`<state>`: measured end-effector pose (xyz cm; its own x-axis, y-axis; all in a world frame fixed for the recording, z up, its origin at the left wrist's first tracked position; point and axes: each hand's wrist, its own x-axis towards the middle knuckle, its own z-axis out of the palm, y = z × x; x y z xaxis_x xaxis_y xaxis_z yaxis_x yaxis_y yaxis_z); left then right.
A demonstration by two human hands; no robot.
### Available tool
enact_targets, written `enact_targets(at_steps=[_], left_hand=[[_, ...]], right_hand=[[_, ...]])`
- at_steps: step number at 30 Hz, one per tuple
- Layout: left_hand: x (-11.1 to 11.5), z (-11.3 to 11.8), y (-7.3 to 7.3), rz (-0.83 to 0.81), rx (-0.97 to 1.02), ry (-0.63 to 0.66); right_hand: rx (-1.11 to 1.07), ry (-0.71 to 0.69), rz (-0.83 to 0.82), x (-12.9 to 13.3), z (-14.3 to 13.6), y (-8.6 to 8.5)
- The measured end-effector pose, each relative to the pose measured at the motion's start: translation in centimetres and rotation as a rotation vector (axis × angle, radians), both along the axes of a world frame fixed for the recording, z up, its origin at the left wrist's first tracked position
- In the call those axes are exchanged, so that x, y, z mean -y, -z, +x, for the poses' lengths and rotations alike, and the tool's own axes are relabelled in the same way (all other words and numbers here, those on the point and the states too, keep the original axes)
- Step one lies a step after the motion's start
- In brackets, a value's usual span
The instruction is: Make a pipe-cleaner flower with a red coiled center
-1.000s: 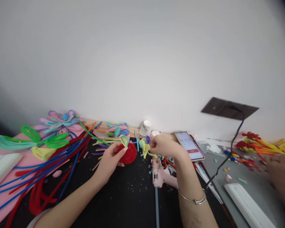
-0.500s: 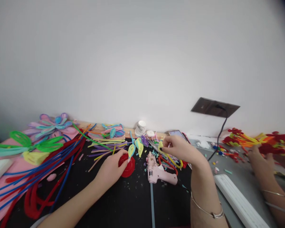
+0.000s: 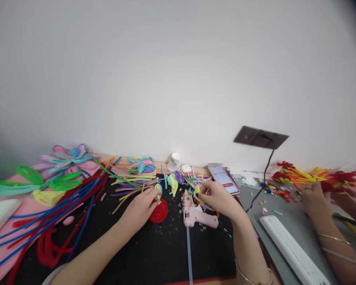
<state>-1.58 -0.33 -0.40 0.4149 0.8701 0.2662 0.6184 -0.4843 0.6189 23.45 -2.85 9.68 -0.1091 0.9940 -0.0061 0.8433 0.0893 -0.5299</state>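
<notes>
My left hand point(image 3: 140, 208) rests on a red coiled pipe-cleaner disc point(image 3: 159, 211) on the black mat point(image 3: 154, 253), pinching a small yellow and blue loop point(image 3: 158, 189) at the disc's top edge. My right hand point(image 3: 218, 198) is closed on a small yellow pipe-cleaner piece point(image 3: 197, 193), just right of the disc. Directly below that hand a pink glue gun point(image 3: 194, 211) lies on the mat.
Long red and blue pipe cleaners point(image 3: 62, 221) and pastel flowers point(image 3: 68, 156) fill the left. A phone point(image 3: 224, 179), a small cup point(image 3: 174, 161) and a wall socket point(image 3: 259, 137) are at the back. Another person's hands point(image 3: 316, 198) work on red pieces at the right, near a white bar point(image 3: 290, 249).
My right hand picked a yellow piece from the pile and came down toward the glue gun. My left hand stayed on the red disc. The view shifted slightly right.
</notes>
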Motion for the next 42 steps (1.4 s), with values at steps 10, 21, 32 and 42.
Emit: enact_targets(at_steps=[10, 21, 32, 42], left_hand=[[0.6, 0.0, -1.2, 0.013, 0.059, -0.072], [0.3, -0.2, -0.8, 0.153, 0.067, -0.189], [0.2, -0.4, -1.6, 0.028, 0.139, -0.175], [-0.4, -0.6, -1.5, 0.061, 0.357, -0.270]], right_hand=[[-0.099, 0.005, -0.018, 0.6, 0.1, 1.4], [-0.175, 0.016, 0.088, 0.7, -2.0, 2.2], [-0.203, 0.027, 0.106, 0.6, -2.1, 2.3], [-0.230, 0.046, 0.159, 0.7, -2.4, 2.5]])
